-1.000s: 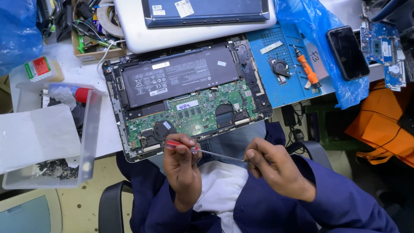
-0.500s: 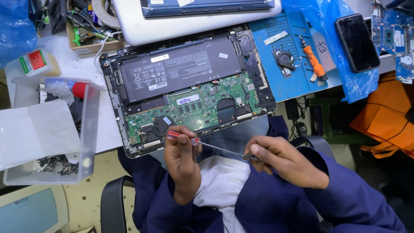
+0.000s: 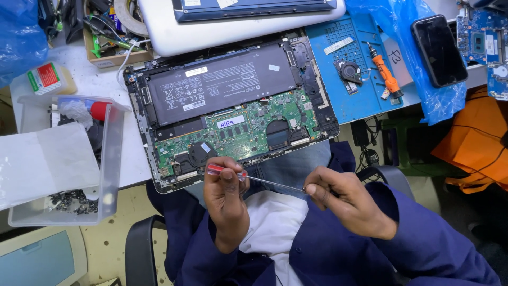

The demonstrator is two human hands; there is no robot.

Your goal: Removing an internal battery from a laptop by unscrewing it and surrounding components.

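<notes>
Here I see my left hand (image 3: 225,198) closed around the red plastic handle of a slim screwdriver (image 3: 248,177), while my right hand (image 3: 344,201) pinches the tip of its thin steel shaft between thumb and fingertips, so the tool lies level between both hands, over my lap and clear of the boards. Just beyond my left hand, the opened laptop (image 3: 233,106) rests base-up on the worktop (image 3: 95,85), its matte black battery slab and green, densely studded circuit board exposed. Further past my right hand, a blue perforated mat (image 3: 338,100) keeps an orange-handled driver (image 3: 385,74) and a small round fan (image 3: 350,71) from rolling off.
</notes>
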